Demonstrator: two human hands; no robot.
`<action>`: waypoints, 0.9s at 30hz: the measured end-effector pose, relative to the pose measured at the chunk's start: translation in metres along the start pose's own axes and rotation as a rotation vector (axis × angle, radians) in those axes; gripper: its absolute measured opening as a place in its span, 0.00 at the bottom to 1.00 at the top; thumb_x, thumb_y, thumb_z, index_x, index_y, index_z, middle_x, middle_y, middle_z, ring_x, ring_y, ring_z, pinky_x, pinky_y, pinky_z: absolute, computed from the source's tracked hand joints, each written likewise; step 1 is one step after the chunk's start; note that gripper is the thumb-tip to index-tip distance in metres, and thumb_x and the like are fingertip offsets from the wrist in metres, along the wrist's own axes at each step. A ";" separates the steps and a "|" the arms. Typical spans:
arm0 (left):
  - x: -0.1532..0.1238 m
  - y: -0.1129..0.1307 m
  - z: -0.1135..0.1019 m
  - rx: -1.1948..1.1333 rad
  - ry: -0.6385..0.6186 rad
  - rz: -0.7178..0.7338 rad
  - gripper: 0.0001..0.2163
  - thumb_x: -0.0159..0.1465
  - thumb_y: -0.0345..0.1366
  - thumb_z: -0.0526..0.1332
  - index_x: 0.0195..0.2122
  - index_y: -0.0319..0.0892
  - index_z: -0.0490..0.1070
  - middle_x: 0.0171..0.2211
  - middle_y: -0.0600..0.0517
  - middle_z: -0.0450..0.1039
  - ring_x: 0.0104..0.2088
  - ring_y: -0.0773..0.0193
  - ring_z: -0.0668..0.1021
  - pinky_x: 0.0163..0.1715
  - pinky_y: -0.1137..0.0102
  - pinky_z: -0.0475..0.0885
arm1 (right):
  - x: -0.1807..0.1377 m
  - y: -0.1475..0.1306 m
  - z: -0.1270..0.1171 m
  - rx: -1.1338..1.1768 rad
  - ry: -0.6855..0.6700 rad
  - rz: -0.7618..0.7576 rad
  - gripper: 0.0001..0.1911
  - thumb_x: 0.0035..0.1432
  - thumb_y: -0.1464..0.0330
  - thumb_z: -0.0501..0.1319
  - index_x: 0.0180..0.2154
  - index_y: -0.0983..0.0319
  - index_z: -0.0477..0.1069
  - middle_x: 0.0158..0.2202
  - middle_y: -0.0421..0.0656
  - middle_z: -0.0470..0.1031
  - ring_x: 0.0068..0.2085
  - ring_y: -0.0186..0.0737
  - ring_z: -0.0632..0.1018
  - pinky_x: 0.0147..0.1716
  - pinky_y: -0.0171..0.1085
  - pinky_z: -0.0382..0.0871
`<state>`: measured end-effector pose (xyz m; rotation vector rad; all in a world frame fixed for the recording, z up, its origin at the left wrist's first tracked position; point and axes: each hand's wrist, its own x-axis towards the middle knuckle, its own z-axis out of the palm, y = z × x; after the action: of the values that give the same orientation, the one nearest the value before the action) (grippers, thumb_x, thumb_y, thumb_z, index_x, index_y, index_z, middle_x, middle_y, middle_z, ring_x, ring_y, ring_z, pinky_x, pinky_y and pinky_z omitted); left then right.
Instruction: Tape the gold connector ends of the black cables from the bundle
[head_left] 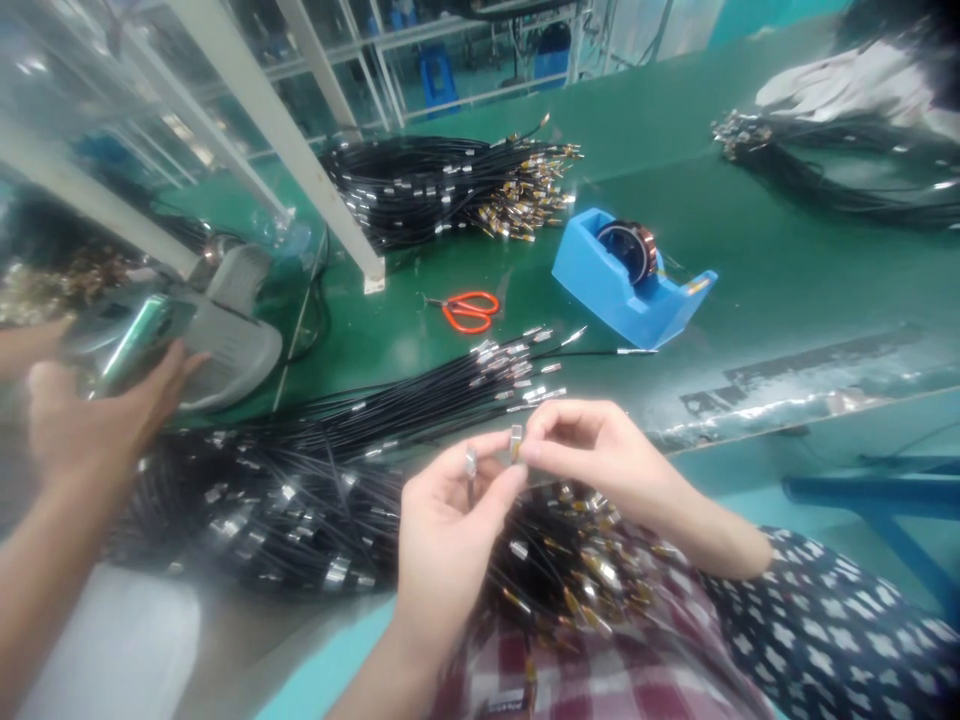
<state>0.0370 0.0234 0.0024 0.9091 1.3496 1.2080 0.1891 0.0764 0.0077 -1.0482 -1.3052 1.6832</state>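
While both hands meet at lower centre, the left hand [450, 510] and right hand [585, 455] each pinch a small metal connector [515, 441] between fingertips.

The connector sits at the right hand's fingertips, just above the left thumb; a second metal piece [470, 462] is pinched in the left. Beneath lies one cable bundle [315, 470]; farther up, one pair of orange scissors [469, 311], one blue tape dispenser [630, 280], a second bundle [450, 190]. Another person's hand [97, 415], at left, touches a grey machine [225, 330].
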 end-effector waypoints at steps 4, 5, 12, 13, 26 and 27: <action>0.000 0.000 0.000 0.015 0.003 0.000 0.11 0.56 0.34 0.70 0.41 0.42 0.79 0.25 0.55 0.71 0.18 0.75 0.64 0.14 0.78 0.54 | 0.000 0.001 0.000 -0.002 0.006 0.004 0.14 0.47 0.60 0.71 0.24 0.62 0.72 0.25 0.39 0.72 0.29 0.35 0.71 0.30 0.35 0.64; 0.000 0.000 0.000 0.015 -0.004 0.001 0.11 0.56 0.35 0.70 0.41 0.42 0.79 0.25 0.54 0.72 0.18 0.75 0.64 0.14 0.78 0.55 | 0.000 0.001 0.001 -0.002 0.008 0.007 0.14 0.48 0.61 0.71 0.24 0.62 0.72 0.25 0.39 0.72 0.28 0.35 0.71 0.30 0.35 0.64; 0.004 0.005 0.005 -0.125 0.003 -0.063 0.07 0.58 0.37 0.69 0.35 0.40 0.77 0.19 0.56 0.70 0.14 0.78 0.59 0.13 0.79 0.51 | -0.004 -0.003 0.000 -0.036 -0.043 -0.006 0.13 0.53 0.59 0.68 0.26 0.62 0.72 0.25 0.41 0.74 0.30 0.38 0.74 0.32 0.38 0.68; 0.005 0.005 0.006 -0.147 -0.001 -0.078 0.07 0.58 0.36 0.69 0.34 0.40 0.77 0.18 0.56 0.70 0.14 0.78 0.59 0.13 0.80 0.49 | -0.004 -0.003 0.000 -0.043 -0.049 -0.010 0.14 0.53 0.59 0.68 0.27 0.62 0.72 0.25 0.41 0.74 0.31 0.39 0.74 0.33 0.38 0.68; 0.004 0.013 -0.002 -0.159 -0.022 -0.156 0.10 0.53 0.32 0.72 0.27 0.38 0.70 0.21 0.58 0.67 0.16 0.79 0.60 0.16 0.80 0.52 | -0.002 0.005 -0.004 -0.006 0.017 -0.057 0.12 0.61 0.60 0.61 0.35 0.61 0.79 0.32 0.42 0.78 0.34 0.38 0.75 0.38 0.37 0.69; 0.004 0.014 -0.002 -0.169 -0.018 -0.157 0.10 0.52 0.32 0.72 0.26 0.38 0.70 0.20 0.57 0.68 0.16 0.80 0.59 0.15 0.80 0.51 | -0.001 0.008 -0.004 0.023 0.034 -0.042 0.13 0.61 0.60 0.60 0.37 0.60 0.79 0.32 0.42 0.77 0.33 0.37 0.75 0.37 0.37 0.69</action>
<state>0.0329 0.0301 0.0149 0.6804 1.2589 1.1700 0.1923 0.0750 -0.0002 -1.0245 -1.2744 1.6393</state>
